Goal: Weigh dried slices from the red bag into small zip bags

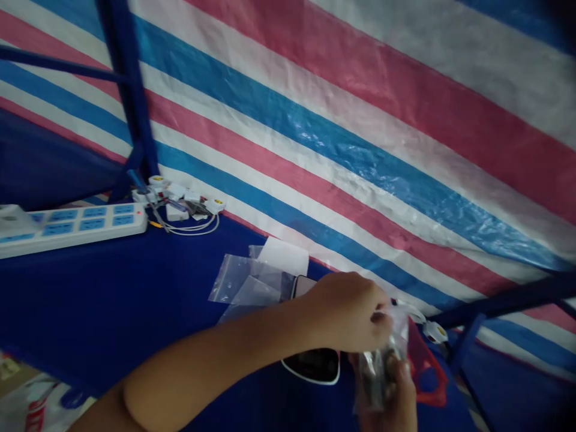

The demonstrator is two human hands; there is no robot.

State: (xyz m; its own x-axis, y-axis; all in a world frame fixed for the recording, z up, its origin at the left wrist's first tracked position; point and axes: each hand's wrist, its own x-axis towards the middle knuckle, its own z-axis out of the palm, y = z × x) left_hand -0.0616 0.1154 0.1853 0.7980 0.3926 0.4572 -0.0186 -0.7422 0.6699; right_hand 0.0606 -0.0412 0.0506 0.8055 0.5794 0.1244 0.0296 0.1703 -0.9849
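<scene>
My left hand reaches across from the lower left, fingers pinched shut on the top edge of a small clear plastic bag with dark small pieces inside. From below, my right hand grips the same bag; its fingers are partly hidden and blurred. Under my left forearm a phone with a white rim and a dark screen lies on the blue table. A white cable with a small plug lies just right of the bag.
Several empty clear zip bags and a white paper slip lie behind the phone. A white power strip and a bunch of white plugs and cables sit far left. A striped tarp wall and blue frame poles close the back. Something red lies at the right.
</scene>
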